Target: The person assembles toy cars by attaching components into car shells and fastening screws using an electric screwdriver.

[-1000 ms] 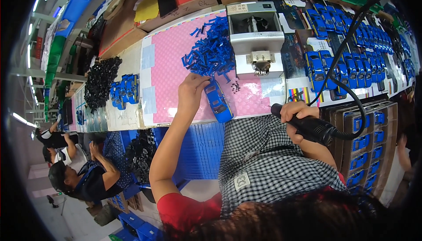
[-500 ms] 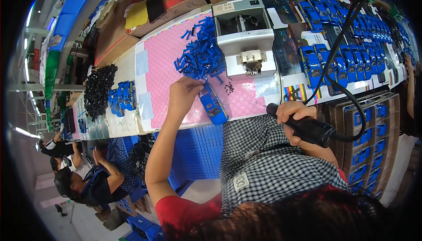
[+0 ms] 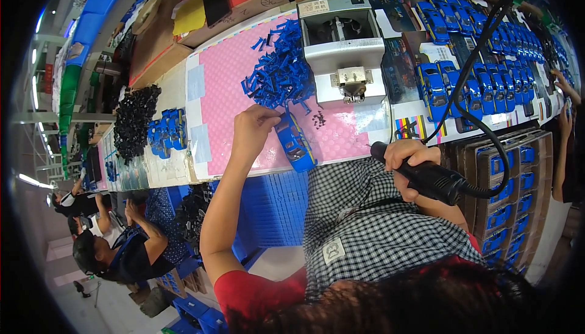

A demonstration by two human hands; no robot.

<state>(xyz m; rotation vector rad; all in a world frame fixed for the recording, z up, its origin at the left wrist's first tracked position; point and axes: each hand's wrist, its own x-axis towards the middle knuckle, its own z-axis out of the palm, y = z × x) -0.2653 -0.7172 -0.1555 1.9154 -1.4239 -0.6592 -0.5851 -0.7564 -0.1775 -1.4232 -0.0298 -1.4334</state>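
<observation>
A blue toy car lies on the pink mat, close to the table's front edge. My left hand pinches its far end between thumb and fingertips; whether a small loose part is also in the pinch, I cannot make out. Wrapped in my right hand is a black electric screwdriver, held over my lap right of the car, its tip pointing left and its cable trailing off right. Just beyond the car spreads a heap of small blue plastic parts. Several tiny dark screws lie beside the car.
A grey metal machine stands behind the screws. Rows of blue toy cars fill the right side; a few more cars and a pile of black parts sit left. The black cable hangs across the right. Other people work at both sides.
My hands, the car and the screwdriver hold nearly the same places; the view has shifted slightly. At the far right, another person's arms have moved further into view.
</observation>
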